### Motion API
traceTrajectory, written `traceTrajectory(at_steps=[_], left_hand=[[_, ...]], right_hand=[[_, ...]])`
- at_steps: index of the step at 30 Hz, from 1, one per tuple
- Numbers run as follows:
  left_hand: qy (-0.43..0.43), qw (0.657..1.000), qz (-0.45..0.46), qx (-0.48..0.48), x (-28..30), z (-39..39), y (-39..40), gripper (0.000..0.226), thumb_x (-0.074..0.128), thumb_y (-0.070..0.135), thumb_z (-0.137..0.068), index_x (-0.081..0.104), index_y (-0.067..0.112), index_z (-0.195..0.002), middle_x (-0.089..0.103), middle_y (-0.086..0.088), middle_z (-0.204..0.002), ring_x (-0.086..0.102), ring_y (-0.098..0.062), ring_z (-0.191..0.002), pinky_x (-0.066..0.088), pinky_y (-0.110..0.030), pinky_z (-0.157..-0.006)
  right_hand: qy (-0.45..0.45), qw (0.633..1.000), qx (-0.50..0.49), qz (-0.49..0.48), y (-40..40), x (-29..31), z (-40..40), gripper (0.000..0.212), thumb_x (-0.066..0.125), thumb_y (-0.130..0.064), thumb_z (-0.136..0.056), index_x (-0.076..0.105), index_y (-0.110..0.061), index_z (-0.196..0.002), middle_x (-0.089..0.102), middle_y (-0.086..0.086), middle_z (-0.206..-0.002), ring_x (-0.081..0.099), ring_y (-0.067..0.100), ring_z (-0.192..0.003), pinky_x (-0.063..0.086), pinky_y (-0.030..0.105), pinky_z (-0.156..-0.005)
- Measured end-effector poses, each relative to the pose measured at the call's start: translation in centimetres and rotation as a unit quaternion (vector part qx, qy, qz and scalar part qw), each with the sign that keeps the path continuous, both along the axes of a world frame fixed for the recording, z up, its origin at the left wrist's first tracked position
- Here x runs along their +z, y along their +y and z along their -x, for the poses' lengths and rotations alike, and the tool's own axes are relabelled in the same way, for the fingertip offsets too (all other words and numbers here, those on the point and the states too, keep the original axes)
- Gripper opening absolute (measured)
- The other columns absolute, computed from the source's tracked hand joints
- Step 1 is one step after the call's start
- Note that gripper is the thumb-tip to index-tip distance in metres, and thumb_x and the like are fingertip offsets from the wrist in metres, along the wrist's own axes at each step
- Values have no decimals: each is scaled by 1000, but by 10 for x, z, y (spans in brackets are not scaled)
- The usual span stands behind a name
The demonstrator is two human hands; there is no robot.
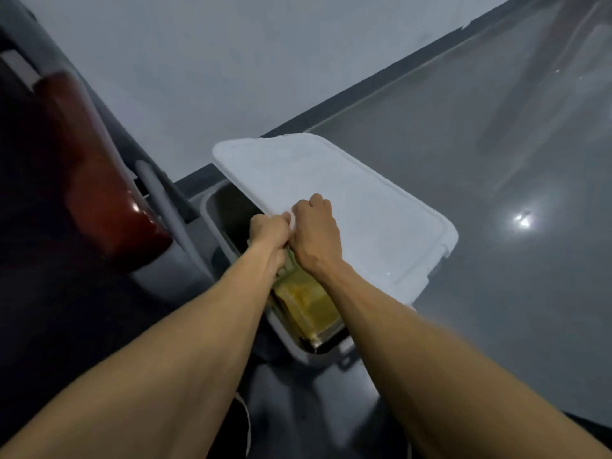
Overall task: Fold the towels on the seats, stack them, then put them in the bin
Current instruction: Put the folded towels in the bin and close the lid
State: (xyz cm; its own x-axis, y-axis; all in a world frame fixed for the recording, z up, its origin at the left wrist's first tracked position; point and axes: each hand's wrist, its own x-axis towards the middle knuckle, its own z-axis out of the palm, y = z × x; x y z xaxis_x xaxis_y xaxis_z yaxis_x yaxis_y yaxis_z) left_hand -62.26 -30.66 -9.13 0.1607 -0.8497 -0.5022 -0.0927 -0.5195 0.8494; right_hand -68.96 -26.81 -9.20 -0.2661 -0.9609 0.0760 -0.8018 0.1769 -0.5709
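Far left: dark red seat cushion [99, 180] on a grey seat frame [165, 207], glossy highlight on its lower edge. Just right of the frame: grey bin [215, 213] on the floor, left wall and near corner exposed, interior partly uncovered. Inside the bin, near end: stack of folded towels [308, 303], yellow layer on top, pale green edge showing beneath the wrists. Left hand [266, 228]: fingers curled, gripping the near-left edge of the white lid [347, 200]. Right hand [314, 233]: touching the left hand, fingers curled over the same lid edge, knuckles up. Lid tilted across the bin, covering its right and far portion. Right of the lid: glossy grey floor [496, 193] with a bright light reflection [523, 221].
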Motion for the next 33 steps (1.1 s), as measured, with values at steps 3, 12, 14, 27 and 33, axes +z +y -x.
traceTrajectory(at_steps=[3,12,14,27,33], left_hand=[[-20,998,-9,51,-16,-31,-5,10,53,7,-99,62,6,-103,70,-12,-107,67,-27,-91,54,-32,-71],[-127,986,-28,102,-44,-52,-7,47,59,0,-92,44,-2,-137,54,-19,-139,58,-34,-121,52,-43,-101],[-192,978,-49,64,-51,-52,-6,62,61,-2,-91,31,-1,-146,38,-22,-151,46,-36,-135,43,-40,-110],[-276,954,-69,-90,-64,-50,12,83,54,4,-95,7,33,-158,13,-15,-153,29,-36,-134,36,-43,-109],[-334,909,-99,-227,-62,-48,20,94,49,-6,-97,-15,25,-159,-28,-15,-163,-1,-37,-153,24,-49,-119]], right_hand=[[-69,995,71,-33,-9,-12,-12,33,60,-31,-96,65,-8,-119,55,11,-119,54,26,-108,50,42,-88],[18,991,110,-80,-18,-54,-25,34,55,-25,-99,63,-35,-131,44,4,-132,38,24,-123,26,36,-91],[50,986,124,-104,-19,-61,-28,36,54,-28,-99,59,-38,-134,39,3,-142,34,24,-130,25,40,-96],[87,975,148,-139,-10,-77,-25,50,52,-17,-97,44,-28,-145,24,7,-157,26,28,-141,27,46,-108],[109,959,124,-231,11,-87,-6,66,38,-48,-104,6,-31,-159,-17,11,-165,-18,30,-152,-4,64,-117]])
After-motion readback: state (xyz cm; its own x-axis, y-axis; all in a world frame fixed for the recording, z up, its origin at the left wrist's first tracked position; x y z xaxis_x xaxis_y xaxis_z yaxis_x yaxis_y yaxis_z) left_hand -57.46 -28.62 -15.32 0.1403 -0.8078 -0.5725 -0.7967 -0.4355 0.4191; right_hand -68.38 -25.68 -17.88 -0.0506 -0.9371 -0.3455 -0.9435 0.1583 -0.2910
